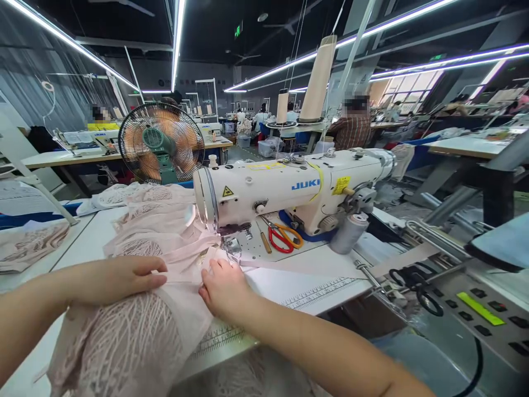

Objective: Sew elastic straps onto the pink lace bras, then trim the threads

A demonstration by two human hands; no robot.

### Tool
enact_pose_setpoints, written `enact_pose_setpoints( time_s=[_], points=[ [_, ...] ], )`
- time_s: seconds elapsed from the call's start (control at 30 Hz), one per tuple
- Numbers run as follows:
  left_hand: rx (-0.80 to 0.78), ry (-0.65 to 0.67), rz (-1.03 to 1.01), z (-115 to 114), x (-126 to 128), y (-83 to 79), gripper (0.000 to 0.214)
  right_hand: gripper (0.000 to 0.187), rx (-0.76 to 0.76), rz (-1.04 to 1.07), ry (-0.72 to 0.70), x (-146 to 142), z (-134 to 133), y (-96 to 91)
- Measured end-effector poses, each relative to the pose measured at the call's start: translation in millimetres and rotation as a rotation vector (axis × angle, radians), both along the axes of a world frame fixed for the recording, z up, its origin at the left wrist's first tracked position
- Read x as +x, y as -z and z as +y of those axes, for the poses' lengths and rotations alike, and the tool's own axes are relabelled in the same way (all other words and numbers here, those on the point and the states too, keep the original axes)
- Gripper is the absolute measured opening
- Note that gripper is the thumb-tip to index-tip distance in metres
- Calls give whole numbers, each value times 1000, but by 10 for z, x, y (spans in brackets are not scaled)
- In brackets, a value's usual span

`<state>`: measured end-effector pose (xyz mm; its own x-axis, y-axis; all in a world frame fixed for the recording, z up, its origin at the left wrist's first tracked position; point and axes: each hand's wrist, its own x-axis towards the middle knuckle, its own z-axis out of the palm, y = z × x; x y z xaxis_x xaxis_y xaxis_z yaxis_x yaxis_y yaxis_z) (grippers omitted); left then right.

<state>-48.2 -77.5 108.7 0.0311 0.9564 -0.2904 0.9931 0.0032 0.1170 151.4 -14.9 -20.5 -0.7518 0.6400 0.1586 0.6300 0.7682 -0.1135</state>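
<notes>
Pale pink lace fabric [132, 336] spreads over the table's left part and hangs past its front edge. My left hand [119, 278] lies on this fabric, its fingers stretched out and the thumb slightly apart. Close to the needle area, my right hand [225, 286] is closed, with curled fingers pressing an edge of the fabric. That edge runs up to the presser foot [230, 248] of a white sewing machine [264, 187]; the needle itself is hard to make out. The right fingertips are partly hidden.
Scissors with red and orange handles [285, 237] and a wooden-handled tool [265, 241] lie under the machine arm. A grey thread cone [349, 234] stands to the right. Black scissors [417, 284] rest near a control panel [481, 309]. Behind is a fan [159, 140]; people sit farther back.
</notes>
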Motion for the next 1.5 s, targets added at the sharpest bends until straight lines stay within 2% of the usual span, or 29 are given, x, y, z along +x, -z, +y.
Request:
enact_pose_setpoints(
  time_s=[0.07,0.1,0.13,0.2,0.3,0.37,0.43,0.5,0.67,0.8,1.07,1.3,1.5],
  points=[
    [-145,-42,133,138,-64,3,30,44,-1,0,-18,0,31,13],
    [-156,-64,231,184,-58,51,26,45,-1,0,-26,2,45,22],
    [-90,-65,334,218,-17,122,23,47,-3,0,-33,4,57,31],
    [66,20,433,270,165,308,19,49,-16,-2,-40,4,75,47],
    [158,209,341,393,523,624,17,46,-42,15,-59,8,84,63],
    [176,325,219,526,651,831,25,48,-46,37,-73,32,86,75],
    [244,435,84,658,637,1023,35,54,-34,65,-98,94,93,103],
    [335,496,-22,740,537,1186,36,57,-12,96,-149,201,106,153],
    [548,481,-71,723,404,1418,36,50,42,173,-312,551,137,342],
    [568,455,-81,756,460,1440,35,48,35,241,-316,690,144,418],
    [427,287,9,1000,495,1253,32,50,-40,209,-316,693,141,347],
    [379,137,102,1141,545,1261,31,50,-37,225,-301,706,145,364],
    [368,131,121,1157,560,1151,33,49,-56,227,-298,709,145,346]
  ],
)
